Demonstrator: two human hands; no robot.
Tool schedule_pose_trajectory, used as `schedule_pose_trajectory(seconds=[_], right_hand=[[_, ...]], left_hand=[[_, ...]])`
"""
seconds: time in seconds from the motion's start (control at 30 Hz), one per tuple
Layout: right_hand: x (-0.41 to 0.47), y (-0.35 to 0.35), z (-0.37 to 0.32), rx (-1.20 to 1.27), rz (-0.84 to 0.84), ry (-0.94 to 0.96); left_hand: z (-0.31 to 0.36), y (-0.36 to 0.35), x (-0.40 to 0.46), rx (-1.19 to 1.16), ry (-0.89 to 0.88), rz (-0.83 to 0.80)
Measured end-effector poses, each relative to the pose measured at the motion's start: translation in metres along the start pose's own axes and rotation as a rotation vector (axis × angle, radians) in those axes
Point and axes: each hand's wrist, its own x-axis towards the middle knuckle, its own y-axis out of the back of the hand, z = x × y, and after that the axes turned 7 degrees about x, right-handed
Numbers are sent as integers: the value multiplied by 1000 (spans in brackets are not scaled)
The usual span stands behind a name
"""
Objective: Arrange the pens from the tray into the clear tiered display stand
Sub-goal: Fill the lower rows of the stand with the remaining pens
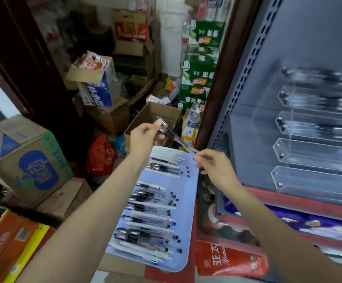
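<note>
A light blue tray (188,193) lies below my arms, and several black, clear and white pens (151,219) rest across it. My left hand (144,136) grips a small bunch of clear pens (171,132) above the tray's far end. My right hand (213,165) pinches the lower tips of that bunch, near the tray's far right corner. The clear tiered display stand (313,152) is on the grey shelf to the right. Its upper tiers hold dark pens, blurred, while the lower tiers look bare.
Cardboard boxes (25,160) pile up at the left and behind the tray, with an open box (155,115) just beyond my left hand. A red bag (100,156) lies on the floor. Red packets (229,260) and purple packets sit on the lower shelf at right.
</note>
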Motion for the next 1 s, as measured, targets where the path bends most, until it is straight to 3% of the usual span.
schedule_pose_trajectory(seconds=[0.27,0.47,0.57,0.67,0.8,0.93,1.0], right_hand=[[-24,74,-29,-268,-59,161],[-54,163,-46,-474,179,345],[-68,212,-48,-411,100,385],[-73,244,-38,-168,70,349],[-82,291,-9,73,92,278],[-89,331,12,-25,72,211],[-88,355,18,-34,147,197]], left_hand=[[62,-62,-45,30,-198,20],[102,-139,-91,73,-367,20],[116,-194,-117,35,-411,-39],[118,-237,-132,14,-423,-113],[103,-296,-153,209,-417,-321],[98,-338,-163,304,-469,-396],[99,-353,-159,486,-559,-411]])
